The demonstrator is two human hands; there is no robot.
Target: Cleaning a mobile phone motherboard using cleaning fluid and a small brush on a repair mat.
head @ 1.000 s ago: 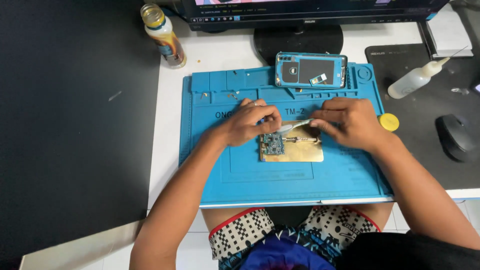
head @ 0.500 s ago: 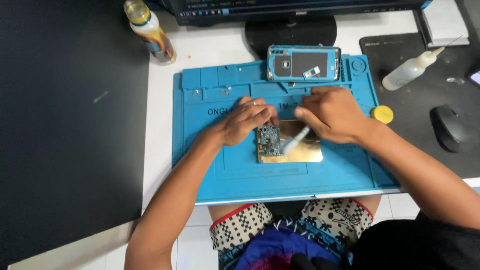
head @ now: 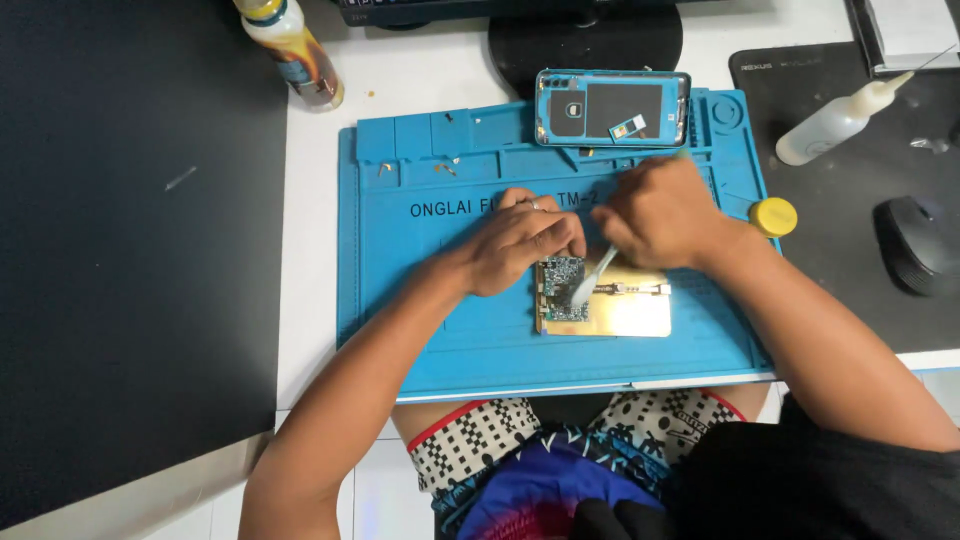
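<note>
A small blue-green circuit board (head: pixel 563 290) is clamped at the left end of a gold metal holder plate (head: pixel 625 312) on a blue work mat (head: pixel 470 330). My left hand (head: pixel 520 240) rests at the board's upper left edge, fingers curled on the holder. In my right hand (head: pixel 655 212) is a thin white brush-like tool (head: pixel 592 277), its tip touching the board's right side.
An opened phone shell (head: pixel 612 108) lies at the mat's far edge. A yellow cap (head: pixel 774 216) sits at the mat's right. A white squeeze bottle (head: pixel 835 122) and a black mouse (head: pixel 915 245) lie on a dark pad. A drink bottle (head: pixel 290 48) stands far left.
My right hand turned the tool from lying flat above the holder to pointing down onto the board. The holder and both hands sit slightly further right in view.
</note>
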